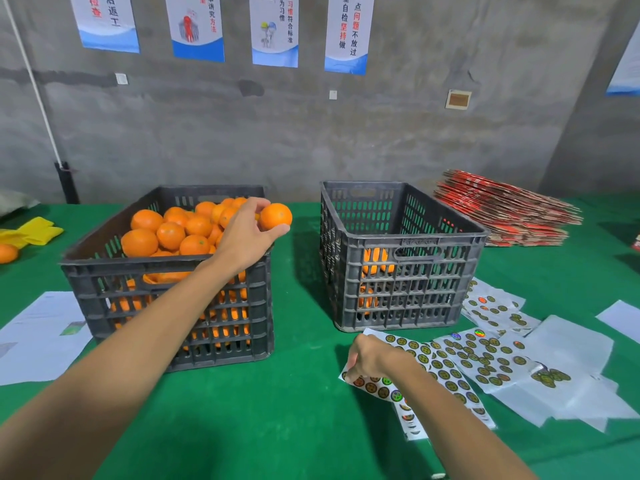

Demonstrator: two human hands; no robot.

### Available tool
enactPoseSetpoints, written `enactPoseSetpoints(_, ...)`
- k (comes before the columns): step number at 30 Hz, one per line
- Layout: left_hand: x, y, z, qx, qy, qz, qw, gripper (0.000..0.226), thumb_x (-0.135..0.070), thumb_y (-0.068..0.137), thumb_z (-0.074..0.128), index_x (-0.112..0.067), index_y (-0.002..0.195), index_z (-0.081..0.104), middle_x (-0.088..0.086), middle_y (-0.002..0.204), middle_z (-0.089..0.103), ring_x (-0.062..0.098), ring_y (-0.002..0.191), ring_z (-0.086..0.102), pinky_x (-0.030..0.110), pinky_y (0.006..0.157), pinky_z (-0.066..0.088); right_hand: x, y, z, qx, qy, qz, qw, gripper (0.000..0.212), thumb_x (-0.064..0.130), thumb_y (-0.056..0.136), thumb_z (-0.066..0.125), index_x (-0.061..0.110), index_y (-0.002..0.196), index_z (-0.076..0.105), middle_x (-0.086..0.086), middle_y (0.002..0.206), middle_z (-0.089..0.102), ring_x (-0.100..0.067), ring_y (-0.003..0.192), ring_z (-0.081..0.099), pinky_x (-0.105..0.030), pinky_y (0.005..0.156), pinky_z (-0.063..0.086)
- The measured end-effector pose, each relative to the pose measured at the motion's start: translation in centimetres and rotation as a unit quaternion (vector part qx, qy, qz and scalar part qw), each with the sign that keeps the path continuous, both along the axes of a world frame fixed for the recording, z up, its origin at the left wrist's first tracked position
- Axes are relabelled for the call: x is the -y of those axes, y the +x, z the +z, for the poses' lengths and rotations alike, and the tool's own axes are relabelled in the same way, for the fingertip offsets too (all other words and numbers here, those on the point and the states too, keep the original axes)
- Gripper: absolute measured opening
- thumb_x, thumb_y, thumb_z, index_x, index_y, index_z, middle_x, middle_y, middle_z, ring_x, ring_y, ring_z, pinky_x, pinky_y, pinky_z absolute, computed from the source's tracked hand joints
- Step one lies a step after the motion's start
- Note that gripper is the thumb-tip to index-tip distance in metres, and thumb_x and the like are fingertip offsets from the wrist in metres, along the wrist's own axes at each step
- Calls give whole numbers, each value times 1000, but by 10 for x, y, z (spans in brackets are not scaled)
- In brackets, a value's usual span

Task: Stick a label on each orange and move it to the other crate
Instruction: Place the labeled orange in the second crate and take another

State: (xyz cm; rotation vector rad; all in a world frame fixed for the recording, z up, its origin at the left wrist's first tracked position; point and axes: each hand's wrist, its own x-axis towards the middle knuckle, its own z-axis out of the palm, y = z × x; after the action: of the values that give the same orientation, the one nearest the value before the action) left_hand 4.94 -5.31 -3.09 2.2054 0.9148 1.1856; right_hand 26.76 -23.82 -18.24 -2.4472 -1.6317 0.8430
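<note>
Head cam view: the left hand grips a round bright orange between fingers and thumb, holding it up over the right rim of the dark grey slatted plastic crate on the left, which is piled high with more oranges. The second dark grey plastic crate sits just to the right on the green felt-covered desk, and only a few oranges show through its slats near the bottom.

The right hand is down on a white sheet of round gold-and-black stickers in front of that second crate, fingers curled at the sheet's left edge. Can't tell if it's actually pinching a sticker.

More sticker sheets are scattered to the right. A stack of flattened red cardboard boxes sits at the back right, and a lone orange at the far left edge.
</note>
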Motion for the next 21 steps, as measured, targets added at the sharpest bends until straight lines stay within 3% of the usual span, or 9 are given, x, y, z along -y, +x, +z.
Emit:
enactPoseSetpoints(5,2,1,0,12,-3,5,1000,59,-42,88,79,-27,136,48,-11,123,52,17,104,63,26,78,50,0,0,3,-10,-22,-2,1000,35,34,83,84,14,111,78,-5,114,74,-26,104,67,-38,94,55)
enactPoseSetpoints(9,3,0,1,19,-13,4,1000,61,-40,89,79,-24,138,47,-8,127,53,19,109,63,38,89,56,-1,-4,5,11,-26,17,999,41,42,76,88,15,104,77,-3,105,74,-24,94,67,-36,82,54)
enactPoseSetpoints(12,6,0,1,19,-15,8,1000,61,-40,89,78,-23,139,47,-3,133,55,21,111,63,43,93,56,-1,-9,5,46,-8,41,998,40,38,80,86,8,104,76,-9,100,75,-25,85,69,-37,83,57)
enactPoseSetpoints(18,10,-2,1,21,-11,13,1000,62,-39,90,78,-22,140,47,2,136,56,22,113,62,44,94,56,0,-20,4,105,35,88,990,30,28,90,77,1,103,76,-17,104,74,-34,97,70,-35,78,52)
enactPoseSetpoints(21,12,-4,2,20,-13,14,1000,63,-39,90,78,-21,141,46,2,136,56,23,114,62,46,95,56,1,-19,3,101,46,80,991,23,20,92,73,3,108,75,-17,112,72,-33,102,68,-37,88,55)
